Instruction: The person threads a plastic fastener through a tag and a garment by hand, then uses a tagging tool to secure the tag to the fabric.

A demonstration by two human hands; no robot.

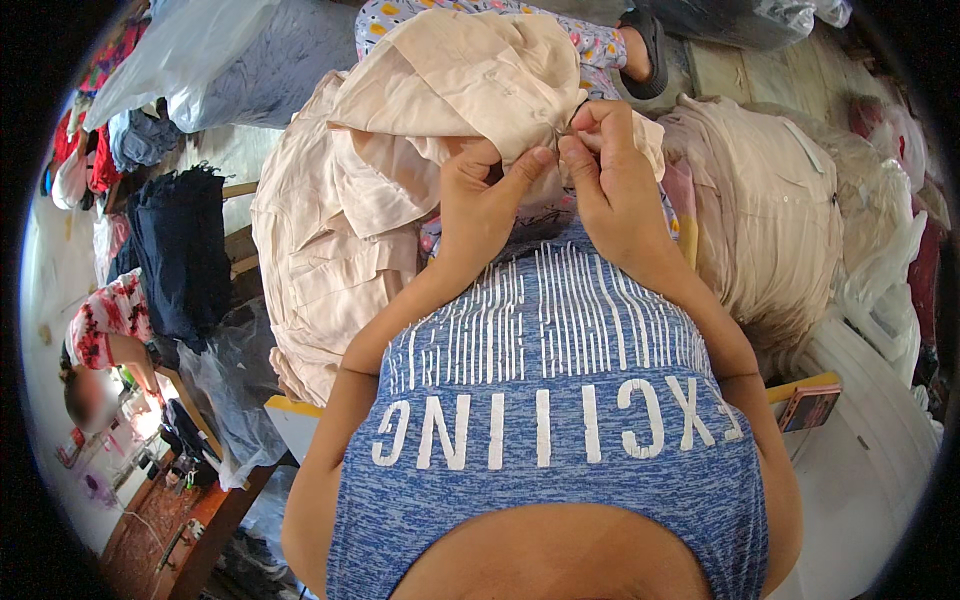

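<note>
A cream garment lies bunched across my lap and over my raised leg. My left hand pinches its edge between thumb and bent fingers. Close beside it, my right hand grips the same garment, thumb against the curled forefinger. The two thumb tips nearly meet at a small spot on the cloth. Something small and dark shows by the right forefinger; its kind is too small to make out. To my left, a heap of similar cream garments touches the held one.
A tall stack of folded cream garments stands at my right, beside clear plastic. Dark navy cloth is piled at the left. Another person bends over a brown table. A phone-like object lies near my right elbow.
</note>
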